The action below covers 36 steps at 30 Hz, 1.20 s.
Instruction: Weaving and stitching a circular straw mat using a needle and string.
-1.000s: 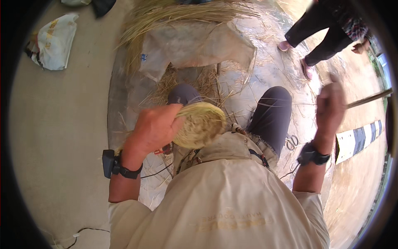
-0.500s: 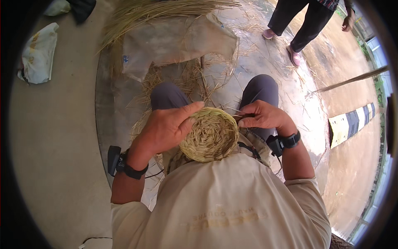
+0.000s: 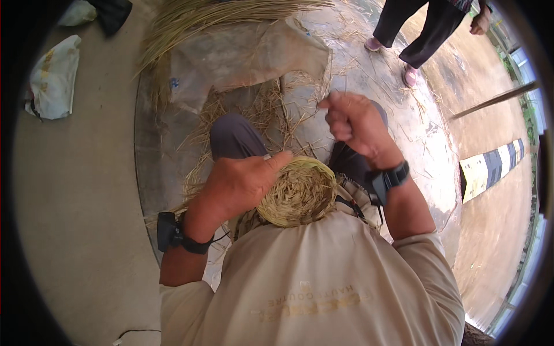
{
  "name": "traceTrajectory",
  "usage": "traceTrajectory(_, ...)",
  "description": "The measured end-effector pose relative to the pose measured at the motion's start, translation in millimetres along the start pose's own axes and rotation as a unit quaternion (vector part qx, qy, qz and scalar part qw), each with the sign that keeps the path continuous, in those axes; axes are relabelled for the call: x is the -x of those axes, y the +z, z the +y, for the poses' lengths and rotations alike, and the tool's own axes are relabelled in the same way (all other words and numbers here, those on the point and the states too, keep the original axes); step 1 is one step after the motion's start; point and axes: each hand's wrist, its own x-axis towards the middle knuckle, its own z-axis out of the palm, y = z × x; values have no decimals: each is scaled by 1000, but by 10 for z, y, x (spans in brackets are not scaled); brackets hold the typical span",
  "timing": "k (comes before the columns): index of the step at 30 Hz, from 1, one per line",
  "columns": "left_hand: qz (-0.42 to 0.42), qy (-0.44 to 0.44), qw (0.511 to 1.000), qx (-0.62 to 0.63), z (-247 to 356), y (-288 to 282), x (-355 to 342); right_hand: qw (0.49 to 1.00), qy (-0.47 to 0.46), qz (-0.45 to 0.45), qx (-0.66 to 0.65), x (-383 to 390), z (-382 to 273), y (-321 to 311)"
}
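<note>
A small round woven straw basket rests in my lap against my shirt, its open side facing up. My left hand grips its left rim, with thumb and fingers around the edge. Beyond the basket, over my right knee, my right hand is raised with its fingers curled together in a pinch. Motion blurs its fingertips, and whatever they may hold is too fine to make out. Both wrists carry black strapped devices.
A bundle of long straw lies at the far side by a translucent plastic sheet. Loose stalks litter the ground mat. A person stands at far right. White sacks sit far left; a striped barrier lies right.
My right hand has left the basket's right rim and risen up and away over my right knee. My left hand and the basket have shifted slightly right and nearer.
</note>
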Motion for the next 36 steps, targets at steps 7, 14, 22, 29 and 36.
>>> traceTrajectory(7, -19, -61, 998, 27, -29, 72, 198, 766, -132, -74, 624, 437, 8, 601)
traceTrajectory(14, 58, -81, 990, 95, -11, 341, 333, 857, -92, -15, 507, 515, 145, 467)
traceTrajectory(22, 62, -51, 994, 68, -1, 323, 198, 947, -300, -112, -25, -45, -41, 867)
traceTrajectory(29, 39, -100, 984, 146, -101, 278, 252, 731, -316, -449, 406, 360, 538, 1366)
traceTrajectory(36, 54, -125, 973, 188, -102, 251, 236, 776, -199, -467, 374, 423, 698, 1142)
